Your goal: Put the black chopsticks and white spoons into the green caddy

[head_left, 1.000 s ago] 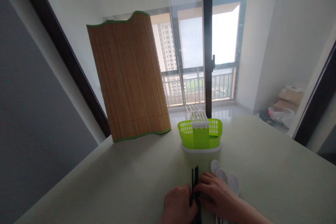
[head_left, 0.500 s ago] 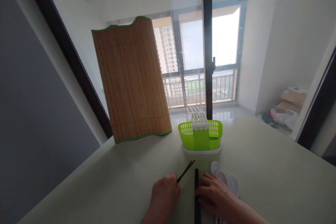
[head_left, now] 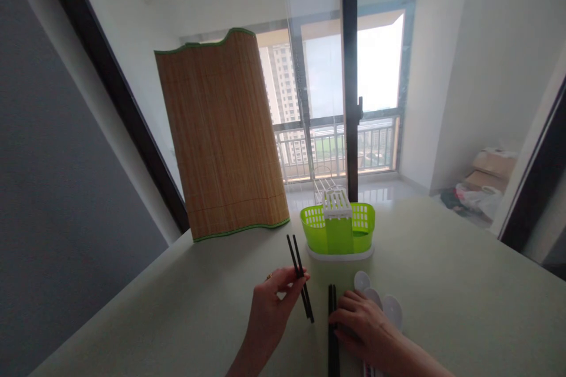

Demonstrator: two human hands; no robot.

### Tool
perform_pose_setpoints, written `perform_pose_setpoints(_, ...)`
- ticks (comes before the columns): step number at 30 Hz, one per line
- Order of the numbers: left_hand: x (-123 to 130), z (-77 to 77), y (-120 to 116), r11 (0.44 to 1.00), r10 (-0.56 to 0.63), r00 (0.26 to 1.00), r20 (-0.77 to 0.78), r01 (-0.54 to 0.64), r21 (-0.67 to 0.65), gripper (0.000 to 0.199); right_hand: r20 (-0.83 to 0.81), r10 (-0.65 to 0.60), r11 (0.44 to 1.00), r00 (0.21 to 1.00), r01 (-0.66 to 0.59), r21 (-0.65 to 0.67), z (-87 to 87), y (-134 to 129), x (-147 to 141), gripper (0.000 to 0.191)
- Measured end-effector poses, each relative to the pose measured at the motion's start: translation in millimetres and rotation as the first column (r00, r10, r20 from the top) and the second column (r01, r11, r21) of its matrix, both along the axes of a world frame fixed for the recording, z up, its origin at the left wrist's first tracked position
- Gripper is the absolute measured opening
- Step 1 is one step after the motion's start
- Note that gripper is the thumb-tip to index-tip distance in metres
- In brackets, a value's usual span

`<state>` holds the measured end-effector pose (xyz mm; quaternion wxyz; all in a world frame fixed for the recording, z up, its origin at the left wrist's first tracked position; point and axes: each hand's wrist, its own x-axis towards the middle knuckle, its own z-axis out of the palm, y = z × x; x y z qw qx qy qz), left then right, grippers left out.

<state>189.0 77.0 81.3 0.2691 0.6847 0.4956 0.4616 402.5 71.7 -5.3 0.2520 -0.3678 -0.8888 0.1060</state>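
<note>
My left hand (head_left: 279,297) is closed, pinching a pair of black chopsticks (head_left: 298,262) between thumb and fingertips. The pair is raised above the table and tilted, its upper ends leaning left. My right hand (head_left: 367,321) lies low on the table, its fingertips curled against a bundle of black chopsticks (head_left: 332,300), which points away from me. White spoons (head_left: 392,311) lie beside and partly under that hand, one bowl beyond its fingers. Past both hands stands a bright green utensil basket (head_left: 339,235) with a white base and a white slotted piece on top.
A bamboo mat (head_left: 225,141) with green edging stands upright at the back left of the pale table (head_left: 177,300). Behind the table is a glass partition with a dark frame post (head_left: 349,70). Cardboard boxes (head_left: 495,165) and bags lie on the floor at the right.
My left hand has turned and lifted the pair of chopsticks; their tips swung from pointing right to leaning left. My right hand stays by the bundle, whose sticks now show slightly apart.
</note>
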Motion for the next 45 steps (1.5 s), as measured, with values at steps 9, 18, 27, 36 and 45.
perform_pose_setpoints(9, 1.2, -7.3, -4.2, 0.997, -0.062, 0.997, -0.053, 0.059, -0.045, 0.019, 0.005, -0.016, 1.000, 1.000, 0.016, 0.015, -1.8, 0.8, -0.4, 0.015)
perform_pose_setpoints(18, -5.6, -2.6, -6.5, 0.995, -0.093, 0.983, -0.156, 0.084, -0.063, 0.019, 0.000, -0.011, 1.000, 1.000, 0.011, 0.018, -3.9, 3.6, -0.9, 0.014)
perform_pose_setpoints(27, -1.6, 89.1, 66.2, 0.935, 0.130, 0.991, -0.035, -0.110, 0.338, 0.024, 0.015, -0.017, 1.000, 1.000, 0.017, 0.021, -11.0, 6.2, 0.0, 0.017)
perform_pose_setpoints(36, 56.1, 72.9, 173.7, 0.977, 0.159, 0.871, -0.465, -0.071, 0.201, 0.014, 0.097, -0.071, 0.989, 0.993, 0.058, 0.134, -29.4, 22.8, -1.8, 0.016)
perform_pose_setpoints(45, 78.1, 36.1, 202.2, 0.998, 0.055, 0.737, -0.673, -0.067, 0.008, 0.019, 0.151, -0.062, 0.974, 0.987, 0.027, 0.224, -47.3, 39.5, -4.7, 0.013)
